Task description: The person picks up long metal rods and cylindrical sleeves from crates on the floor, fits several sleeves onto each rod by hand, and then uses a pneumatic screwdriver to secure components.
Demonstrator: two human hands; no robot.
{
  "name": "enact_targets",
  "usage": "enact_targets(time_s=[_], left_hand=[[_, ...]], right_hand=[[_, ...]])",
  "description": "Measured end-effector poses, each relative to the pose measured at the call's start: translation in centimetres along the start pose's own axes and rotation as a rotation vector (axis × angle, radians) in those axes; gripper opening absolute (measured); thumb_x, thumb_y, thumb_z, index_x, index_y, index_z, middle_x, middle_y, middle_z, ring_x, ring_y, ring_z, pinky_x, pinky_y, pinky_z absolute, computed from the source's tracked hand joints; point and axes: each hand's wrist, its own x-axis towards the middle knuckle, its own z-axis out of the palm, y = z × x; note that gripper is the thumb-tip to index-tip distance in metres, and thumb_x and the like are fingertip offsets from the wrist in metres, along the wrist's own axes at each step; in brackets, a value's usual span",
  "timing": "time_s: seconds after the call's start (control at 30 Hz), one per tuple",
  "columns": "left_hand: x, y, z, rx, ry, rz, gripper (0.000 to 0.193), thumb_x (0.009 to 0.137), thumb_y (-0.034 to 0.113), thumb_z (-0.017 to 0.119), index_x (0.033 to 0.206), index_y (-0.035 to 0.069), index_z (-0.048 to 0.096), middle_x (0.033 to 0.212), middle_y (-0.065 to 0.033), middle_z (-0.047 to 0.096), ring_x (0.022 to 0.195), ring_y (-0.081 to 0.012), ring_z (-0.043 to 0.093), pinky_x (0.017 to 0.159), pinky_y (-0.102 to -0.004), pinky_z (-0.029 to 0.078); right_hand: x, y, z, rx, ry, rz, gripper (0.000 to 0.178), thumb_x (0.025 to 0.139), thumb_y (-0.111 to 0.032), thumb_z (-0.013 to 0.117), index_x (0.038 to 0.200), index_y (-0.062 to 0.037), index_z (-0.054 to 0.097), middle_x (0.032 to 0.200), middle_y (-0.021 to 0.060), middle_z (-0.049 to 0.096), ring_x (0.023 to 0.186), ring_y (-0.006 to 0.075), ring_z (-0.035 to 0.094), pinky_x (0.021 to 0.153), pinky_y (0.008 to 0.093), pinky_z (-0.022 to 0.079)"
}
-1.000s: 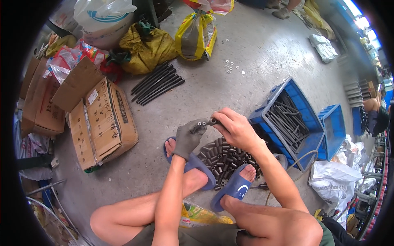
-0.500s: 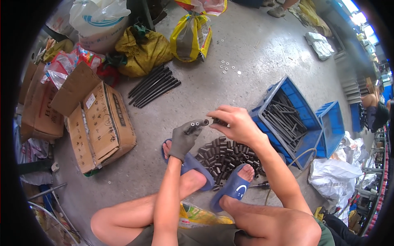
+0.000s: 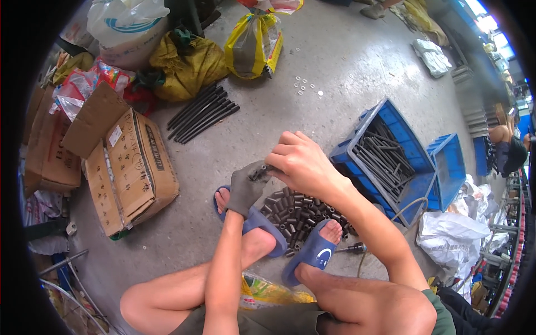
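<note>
My left hand (image 3: 245, 188), in a grey glove, is closed around a few short black tubes (image 3: 260, 172), their ends showing by the thumb. My bare right hand (image 3: 298, 159) meets it from the right, fingers curled and fingertips pinched at those tubes. Whatever the right fingers hold is hidden behind them. Below both hands, a pile of short black tubes (image 3: 304, 215) lies on the floor between my feet in blue slippers (image 3: 314, 252).
A blue crate (image 3: 357, 146) of long black rods stands at right, beside another blue crate (image 3: 453, 167). More black rods (image 3: 204, 114) lie at far left, near a cardboard box (image 3: 134, 173). A dark tool (image 3: 353, 248) with a cord rests by my right foot. Several washers (image 3: 303, 87) dot the floor.
My right hand has moved left and closed in on the left hand; its fingertips now meet the tubes there. The dark pieces seen in its fingers are now hidden. The view has shifted slightly.
</note>
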Motion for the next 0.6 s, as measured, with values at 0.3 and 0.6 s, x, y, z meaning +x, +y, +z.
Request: enact_targets(time_s=[0.3, 0.6], left_hand=[[-0.1, -2.0, 1.8, -0.219, 0.049, -0.039, 0.032, 0.092, 0.007, 0.078, 0.123, 0.014, 0.077, 0.108, -0.0101, 0.080, 0.093, -0.0180, 0.078, 0.080, -0.0309, 0.059], [-0.4, -0.9, 2.1, -0.130, 0.025, -0.063, 0.033, 0.090, 0.006, 0.079, 0.122, 0.014, 0.077, 0.110, -0.0106, 0.079, 0.096, -0.0210, 0.078, 0.081, -0.0324, 0.060]], right_hand=[[-9.8, 8.4, 7.9, -0.269, -0.244, 0.479, 0.017, 0.084, -0.007, 0.072, 0.101, -0.0052, 0.071, 0.095, 0.0157, 0.072, 0.099, 0.0356, 0.072, 0.079, 0.0452, 0.062], [-13.8, 11.8, 12.3, -0.161, -0.238, 0.656, 0.019, 0.078, -0.013, 0.078, 0.091, -0.0008, 0.069, 0.095, 0.0230, 0.069, 0.091, 0.0440, 0.072, 0.079, 0.0530, 0.060]])
